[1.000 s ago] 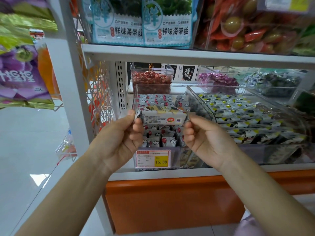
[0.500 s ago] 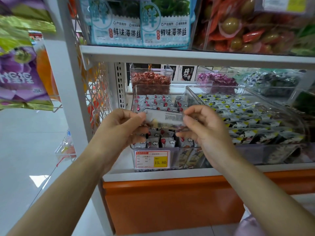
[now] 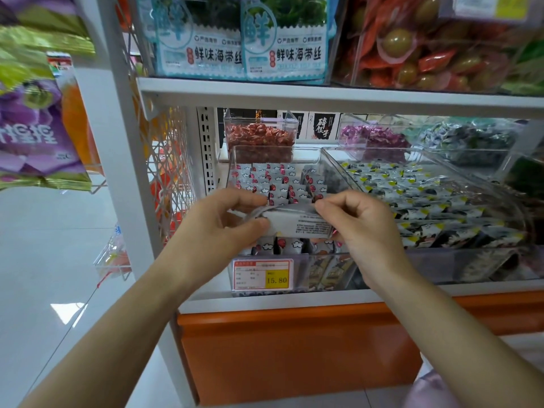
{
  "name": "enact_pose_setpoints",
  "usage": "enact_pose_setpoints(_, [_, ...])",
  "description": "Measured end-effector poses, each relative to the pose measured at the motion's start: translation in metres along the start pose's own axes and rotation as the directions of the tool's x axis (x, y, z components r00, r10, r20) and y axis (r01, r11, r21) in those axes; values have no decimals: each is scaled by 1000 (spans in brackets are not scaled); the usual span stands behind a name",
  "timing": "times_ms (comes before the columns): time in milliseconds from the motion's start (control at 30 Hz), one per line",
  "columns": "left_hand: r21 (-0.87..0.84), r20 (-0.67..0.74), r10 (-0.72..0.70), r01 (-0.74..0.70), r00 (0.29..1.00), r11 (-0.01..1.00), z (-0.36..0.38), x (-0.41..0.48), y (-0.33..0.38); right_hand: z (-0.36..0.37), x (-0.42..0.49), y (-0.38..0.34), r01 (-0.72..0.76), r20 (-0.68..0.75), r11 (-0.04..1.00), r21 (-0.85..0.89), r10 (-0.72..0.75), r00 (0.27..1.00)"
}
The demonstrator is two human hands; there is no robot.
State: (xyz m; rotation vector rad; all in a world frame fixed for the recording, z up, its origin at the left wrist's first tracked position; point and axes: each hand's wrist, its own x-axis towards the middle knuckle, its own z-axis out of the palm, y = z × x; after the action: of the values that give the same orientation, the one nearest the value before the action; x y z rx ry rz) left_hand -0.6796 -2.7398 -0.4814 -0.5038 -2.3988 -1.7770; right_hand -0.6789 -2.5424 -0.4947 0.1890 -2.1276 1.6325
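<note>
A small silver snack packet (image 3: 297, 223) with fine print on its back is held between both hands, in front of a clear bin (image 3: 235, 160) filled with several white-and-red packets. My left hand (image 3: 223, 228) pinches the packet's left end with thumb and curled fingers. My right hand (image 3: 362, 228) pinches its right end and top edge. The packet sits level, just above the bin's front wall, which carries a price tag (image 3: 262, 274) reading 15.80.
A larger clear bin (image 3: 500, 201) of black-and-white packets stands to the right. Small bins of red (image 3: 259, 136) and purple sweets (image 3: 374, 136) sit behind. The white shelf (image 3: 323, 94) above carries seaweed packs. An orange base panel (image 3: 294, 348) runs below, with a wire rack (image 3: 164, 172) on the left.
The packet has been turned over: its printed front faced me a second ago, now its silver back with fine print shows. Both hands rolled inward, closing in on the packet's ends.
</note>
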Motion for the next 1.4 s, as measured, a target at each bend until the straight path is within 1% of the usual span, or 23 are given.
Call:
enact_pose_setpoints(100, [83, -14, 19, -18, 1000, 996, 2, -1, 0, 1, -3, -3, 61, 19, 993, -99, -60, 998])
enact_pose_setpoints(200, [100, -53, 4, 2, 999, 995, 1, 0, -1, 4, -8, -6, 108, 74, 985, -133, -99, 992])
enact_pose_setpoints(500, [187, -124, 83, -59, 989, 981, -9, 4, 0, 7, -8, -8, 70, 145, 996, -61, -61, 988])
enact_pose_setpoints(567, [146, -90, 69, -55, 994, 988, -7, 3, 1, 8, -8, -6, 69, 117, 994, -79, -60, 991])
enact_pose_setpoints(633, [143, -12, 43, -41, 999, 989, -6, 1, 1, 7, -7, -4, 56, 85, 993, -107, -47, 995])
enact_pose_setpoints(700, [201, 34, 29, -35, 999, 979, -6, 1, 0, 4, -4, -2, -14, 86, 996, -84, 22, 996])
enact_pose_setpoints(733, [225, 45, 30, -40, 999, 974, -6, 1, 0, 2, -4, -1, -88, 105, 996, -17, 90, 990])
enact_pose_setpoints(800, [248, 59, 43, -56, 997, 967, -6, 0, 0, 1, -3, -2, -257, 181, 956, 138, 231, 956])
enact_pose_setpoints(833, [252, 62, 52, -66, 997, 966, -5, 0, 0, 1, -3, -1, -303, 208, 938, 168, 267, 941])
enact_pose_setpoints(900, [261, 37, 85, -92, 996, 961, -3, 0, -1, 1, -2, 1, -335, 227, 916, 222, 285, 931])
enact_pose_setpoints(933, [268, -1, 105, -101, 994, 958, -2, 1, -2, 2, -2, 1, -333, 236, 902, 275, 272, 933])
enact_pose_setpoints(1000, [257, -110, 125, -93, 986, 962, -1, 4, -3, 4, -1, 1, -287, 271, 874, 391, 189, 944])
enact_pose_setpoints(1033, [224, -165, 116, -77, 980, 972, -1, 6, -4, 5, 0, 1, -244, 276, 875, 418, 134, 952])
enact_pose_setpoints(1067, [177, -210, 99, -61, 973, 982, -1, 8, -4, 7, 0, 0, -193, 262, 891, 410, 87, 961])
enact_pose_setpoints(1133, [132, -262, 87, -54, 961, 990, 0, 11, -4, 12, 1, 0, -96, 204, 936, 339, 27, 979])
enact_pose_setpoints(1233, [108, -247, 111, -86, 963, 990, 5, 16, -2, 14, 10, -3, -23, 104, 956, 292, -7, 995])
enact_pose_setpoints(1267, [138, -233, 137, -107, 963, 985, 6, 18, -3, 14, 17, -3, -6, 56, 959, 283, -10, 998])
enact_pose_setpoints(1300, [241, -223, 187, -131, 957, 962, 5, 20, -4, 12, 25, -3, 19, -2, 966, 259, -19, 1000])
enact_pose_setpoints(1333, [379, -202, 239, -150, 950, 913, 4, 24, -6, 11, 34, -3, 46, -61, 976, 215, -33, 998])
enact_pose_setpoints(1367, [516, -162, 287, -167, 944, 840, 2, 27, -9, 11, 43, -3, 72, -108, 986, 150, -56, 993])
enact_pose_setpoints(1400, [630, -105, 305, -174, 947, 757, -1, 31, -13, 13, 52, -2, 94, -126, 993, 76, -84, 988])
